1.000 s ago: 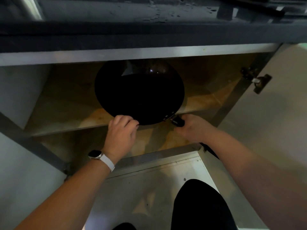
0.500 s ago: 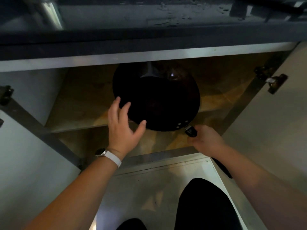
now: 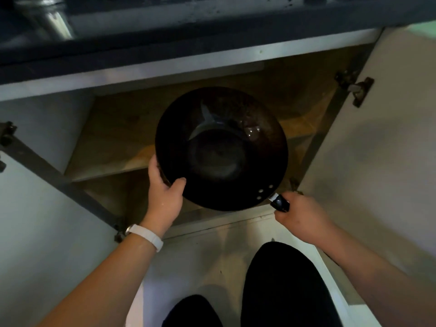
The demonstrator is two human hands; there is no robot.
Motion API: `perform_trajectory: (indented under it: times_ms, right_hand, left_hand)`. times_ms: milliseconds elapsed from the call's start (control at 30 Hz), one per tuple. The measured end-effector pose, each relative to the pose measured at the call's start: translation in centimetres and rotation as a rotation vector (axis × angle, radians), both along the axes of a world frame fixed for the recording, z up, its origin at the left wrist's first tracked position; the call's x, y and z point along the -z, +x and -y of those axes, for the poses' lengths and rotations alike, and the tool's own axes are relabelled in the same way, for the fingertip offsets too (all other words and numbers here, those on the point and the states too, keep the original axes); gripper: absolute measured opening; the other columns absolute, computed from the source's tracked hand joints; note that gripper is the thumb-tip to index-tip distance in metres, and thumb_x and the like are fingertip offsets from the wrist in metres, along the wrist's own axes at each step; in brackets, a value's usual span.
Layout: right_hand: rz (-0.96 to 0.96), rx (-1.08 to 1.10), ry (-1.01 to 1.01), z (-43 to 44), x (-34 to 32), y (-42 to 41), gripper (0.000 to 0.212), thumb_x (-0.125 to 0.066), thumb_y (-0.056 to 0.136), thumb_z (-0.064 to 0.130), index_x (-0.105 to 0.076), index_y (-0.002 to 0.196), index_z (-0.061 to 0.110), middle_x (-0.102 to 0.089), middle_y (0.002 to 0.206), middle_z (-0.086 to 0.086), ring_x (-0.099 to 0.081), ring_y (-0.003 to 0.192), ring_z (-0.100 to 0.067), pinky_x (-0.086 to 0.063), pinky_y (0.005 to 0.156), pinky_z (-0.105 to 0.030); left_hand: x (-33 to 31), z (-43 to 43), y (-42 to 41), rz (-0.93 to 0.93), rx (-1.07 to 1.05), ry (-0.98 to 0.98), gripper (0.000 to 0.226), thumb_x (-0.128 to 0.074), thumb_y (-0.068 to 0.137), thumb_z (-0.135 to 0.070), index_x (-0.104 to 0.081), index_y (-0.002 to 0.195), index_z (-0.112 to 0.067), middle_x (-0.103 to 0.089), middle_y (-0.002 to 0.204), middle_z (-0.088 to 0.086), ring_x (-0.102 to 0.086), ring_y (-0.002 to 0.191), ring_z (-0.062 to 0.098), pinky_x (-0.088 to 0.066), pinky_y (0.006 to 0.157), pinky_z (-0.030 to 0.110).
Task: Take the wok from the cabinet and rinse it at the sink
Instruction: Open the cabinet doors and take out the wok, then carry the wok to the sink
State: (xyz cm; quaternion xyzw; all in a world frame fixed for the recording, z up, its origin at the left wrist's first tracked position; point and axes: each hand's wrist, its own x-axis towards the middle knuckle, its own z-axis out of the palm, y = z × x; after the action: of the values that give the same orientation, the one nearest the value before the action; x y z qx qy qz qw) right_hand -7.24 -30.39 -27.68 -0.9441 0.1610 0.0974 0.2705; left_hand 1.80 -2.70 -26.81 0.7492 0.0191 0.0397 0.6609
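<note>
1. Two hands on one black wok (image 3: 219, 156), viewed from above, looking down into an open cabinet (image 3: 304, 74).
2. Wok in the cabinet's opening, in front of the wooden shelf (image 3: 113, 159), tilted, dark round inside turned up toward the camera. Contact with the shelf impossible to tell.
3. Bright, curved glints of reflected light high on the wok's inner wall.
4. Left hand (image 3: 165, 197) at the wok's lower-left rim. Grip pinching the rim, thumb (image 3: 178, 182) laid over the inside edge, fingers curled behind the wok and mostly out of sight.
5. Right hand (image 3: 304, 215) at lower right, grip wrapped tight round the black handle (image 3: 279, 202). Just a short stub of handle and a pale metal collar visible between fist and wok.
6. Three pale rivets (image 3: 260, 191) on the wok's wall, just beside the handle.
7. White watch band (image 3: 147, 237) on the left wrist.
8. Both pale doors wide open: left door (image 3: 35, 220) and right door (image 3: 389, 161), with a dark hinge (image 3: 356, 89) near the top of the right one.
9. Dark tabletop (image 3: 188, 31) edge across the top of the view, blurred, with a shiny metal tube (image 3: 52, 22) at upper left.
10. Pale floor (image 3: 200, 263) below, and a knee (image 3: 283, 286) in black cloth between the two bare forearms.
</note>
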Motion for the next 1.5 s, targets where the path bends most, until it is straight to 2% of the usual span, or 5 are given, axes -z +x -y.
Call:
perform_trajectory:
  times_ms: [400,667,1100,1400,1500]
  right_hand:
    - [-0.343,0.169,0.079,-1.0,-11.0,-12.4,0.016,-0.064,0.088,0.035,-0.060,0.096,0.021,-0.062,0.078,0.001,-0.063,0.068,-0.020,-0.050,0.058,-0.032]
    - [-0.463,0.295,0.198,-3.7,-23.8,-22.6,0.018,-0.066,0.087,0.033,-0.050,0.085,0.024,-0.060,0.075,0.001,-0.061,0.064,-0.023,-0.044,0.055,-0.030]
    - [-0.438,0.476,0.656,-0.8,-40.4,-28.0,0.018,-0.069,0.084,0.002,-0.051,0.084,0.005,-0.059,0.054,-0.008,-0.053,0.039,-0.017,-0.044,0.044,-0.025]
    - [-0.309,0.623,1.066,7.6,-44.2,-27.6,0.026,-0.060,0.100,0.026,-0.057,0.088,0.003,-0.061,0.068,-0.013,-0.050,0.046,-0.022,-0.038,0.044,-0.029]
    - [-0.259,0.643,0.935,10.4,-44.6,-27.5,0.034,-0.060,0.100,0.034,-0.055,0.081,0.007,-0.055,0.059,-0.007,-0.044,0.040,-0.019,-0.034,0.039,-0.026]
  left_hand:
    - [-10.2,0.3,-9.0,-0.224,0.140,0.025,0.094,-0.052,0.087,0.021,-0.032,0.160,-0.035,-0.052,0.142,-0.033,-0.050,0.132,-0.007,-0.043,0.109,0.018]
    - [-22.7,-1.7,-16.7,-0.372,0.259,0.016,0.096,-0.056,0.081,0.014,-0.037,0.153,-0.048,-0.056,0.147,-0.011,-0.050,0.140,0.018,-0.042,0.114,0.055]
    - [-39.8,2.8,-19.1,-0.264,0.423,0.051,0.088,-0.063,0.089,0.008,-0.040,0.150,-0.051,-0.057,0.144,-0.015,-0.051,0.137,0.015,-0.045,0.113,0.053]
    - [-44.2,13.0,-17.2,-0.195,0.510,0.027,0.085,-0.063,0.088,0.013,-0.044,0.151,-0.041,-0.058,0.144,-0.006,-0.054,0.136,0.021,-0.048,0.109,0.055]
    - [-45.7,17.4,-16.6,-0.190,0.554,0.042,0.087,-0.062,0.090,0.011,-0.043,0.150,-0.048,-0.056,0.146,-0.012,-0.052,0.138,0.017,-0.046,0.111,0.055]
